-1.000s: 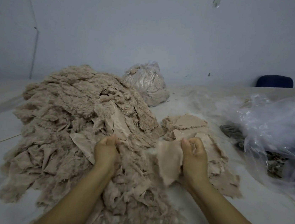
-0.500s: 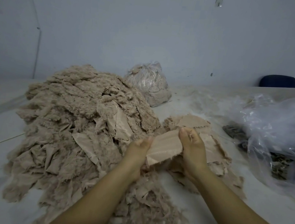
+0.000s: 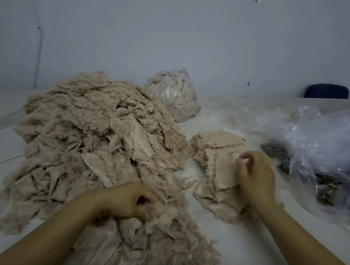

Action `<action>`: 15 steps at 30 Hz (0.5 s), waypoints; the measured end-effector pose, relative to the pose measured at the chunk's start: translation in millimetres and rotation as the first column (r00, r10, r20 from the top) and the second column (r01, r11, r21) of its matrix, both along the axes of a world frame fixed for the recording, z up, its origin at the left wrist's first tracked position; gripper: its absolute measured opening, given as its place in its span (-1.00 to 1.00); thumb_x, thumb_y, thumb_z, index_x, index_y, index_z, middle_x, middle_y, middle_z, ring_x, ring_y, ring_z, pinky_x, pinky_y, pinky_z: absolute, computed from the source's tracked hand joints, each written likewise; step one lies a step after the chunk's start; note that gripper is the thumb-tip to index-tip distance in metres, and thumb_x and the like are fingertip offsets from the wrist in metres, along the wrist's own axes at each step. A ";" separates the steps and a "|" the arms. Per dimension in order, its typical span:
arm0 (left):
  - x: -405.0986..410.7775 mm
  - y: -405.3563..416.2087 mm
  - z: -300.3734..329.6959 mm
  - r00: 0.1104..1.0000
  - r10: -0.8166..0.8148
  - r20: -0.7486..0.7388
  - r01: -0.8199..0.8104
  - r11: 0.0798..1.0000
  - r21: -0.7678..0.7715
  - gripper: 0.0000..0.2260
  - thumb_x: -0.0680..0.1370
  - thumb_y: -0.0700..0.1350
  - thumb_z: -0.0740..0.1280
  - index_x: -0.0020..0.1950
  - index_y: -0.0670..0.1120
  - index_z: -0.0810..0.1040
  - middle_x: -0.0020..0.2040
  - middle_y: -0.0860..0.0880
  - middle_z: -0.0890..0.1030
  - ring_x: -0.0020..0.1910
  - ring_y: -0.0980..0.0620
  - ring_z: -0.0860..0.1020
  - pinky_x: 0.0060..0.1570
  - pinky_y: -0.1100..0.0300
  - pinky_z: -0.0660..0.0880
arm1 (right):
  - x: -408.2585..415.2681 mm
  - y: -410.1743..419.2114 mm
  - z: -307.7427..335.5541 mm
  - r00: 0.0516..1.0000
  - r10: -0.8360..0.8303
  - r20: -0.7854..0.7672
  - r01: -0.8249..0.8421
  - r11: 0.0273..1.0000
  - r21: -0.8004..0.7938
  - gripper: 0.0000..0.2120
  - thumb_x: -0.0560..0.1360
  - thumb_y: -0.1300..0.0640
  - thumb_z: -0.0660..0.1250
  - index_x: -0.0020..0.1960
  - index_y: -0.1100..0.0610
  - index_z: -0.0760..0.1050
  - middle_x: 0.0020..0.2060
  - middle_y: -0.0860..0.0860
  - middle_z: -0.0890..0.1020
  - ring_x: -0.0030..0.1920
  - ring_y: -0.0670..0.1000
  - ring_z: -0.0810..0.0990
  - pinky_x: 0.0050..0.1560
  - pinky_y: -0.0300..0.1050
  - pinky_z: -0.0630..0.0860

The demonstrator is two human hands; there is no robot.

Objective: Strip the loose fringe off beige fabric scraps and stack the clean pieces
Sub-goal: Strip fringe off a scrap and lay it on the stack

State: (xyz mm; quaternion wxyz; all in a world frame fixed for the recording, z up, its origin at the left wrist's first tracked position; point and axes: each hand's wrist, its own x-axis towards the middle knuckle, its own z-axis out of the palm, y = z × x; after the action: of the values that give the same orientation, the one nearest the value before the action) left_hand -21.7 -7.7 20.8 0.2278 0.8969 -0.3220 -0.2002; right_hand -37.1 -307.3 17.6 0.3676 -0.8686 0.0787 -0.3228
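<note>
A big heap of fringed beige scraps covers the left and middle of the white table. To its right lies a low stack of clean beige pieces. My right hand rests on that stack with curled fingers pinching the top clean piece. My left hand is down in the near part of the heap, fingers curled round a fringed scrap.
A clear bag stuffed with beige fluff stands behind the heap. Crumpled clear plastic bags with dark scraps fill the right side. A dark blue chair back shows beyond the table. The wall is close behind.
Both hands held one piece between them half a second ago. Now my right hand has carried it down onto the clean stack, and my left hand has dropped back into the heap.
</note>
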 end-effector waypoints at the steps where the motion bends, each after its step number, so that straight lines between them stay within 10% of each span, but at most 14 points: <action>1: -1.2 -1.0 -1.9 1.000 0.020 0.013 -0.020 0.999 -0.035 -0.77 0.51 -0.14 0.39 -0.22 0.19 0.55 -0.21 0.31 0.52 -0.20 0.35 0.46 -0.08 0.33 0.39 | -6.7 15.7 0.4 0.990 0.140 -0.035 -0.139 0.990 0.034 -0.92 0.56 0.14 0.26 -0.10 0.02 0.49 -0.17 -0.05 0.56 -0.20 -0.06 0.49 -0.18 -0.28 0.35; 7: -11.7 -10.8 3.1 0.979 0.157 -0.133 -0.198 0.891 -0.409 -0.78 0.61 -0.18 0.22 0.07 -0.35 0.48 -0.04 -0.30 0.57 -0.09 -0.07 0.54 0.00 -0.07 0.50 | -30.4 84.0 -17.8 0.584 0.721 -0.373 -0.658 0.690 0.302 -0.64 0.39 -0.08 0.49 0.14 -0.14 0.49 0.03 -0.16 0.57 -0.08 -0.26 0.53 -0.05 -0.36 0.43; 15: -13.9 -18.9 4.6 0.936 0.314 -0.157 -0.342 0.711 -0.614 -0.78 0.62 -0.13 0.18 -0.16 -0.16 0.51 -0.26 -0.01 0.48 -0.24 0.09 0.43 -0.17 0.20 0.39 | -30.4 102.7 -13.8 0.612 0.788 -0.069 -0.500 0.452 0.739 -0.89 0.48 0.27 0.39 -0.20 0.15 0.51 -0.42 -0.07 0.51 -0.44 -0.19 0.45 -0.40 -0.35 0.40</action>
State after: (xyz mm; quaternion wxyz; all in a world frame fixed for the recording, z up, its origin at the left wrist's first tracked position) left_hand -35.6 -26.5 25.5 0.5540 0.8059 -0.2015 -0.0548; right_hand -67.6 -204.5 3.8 0.7171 -0.6869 -0.0846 0.0829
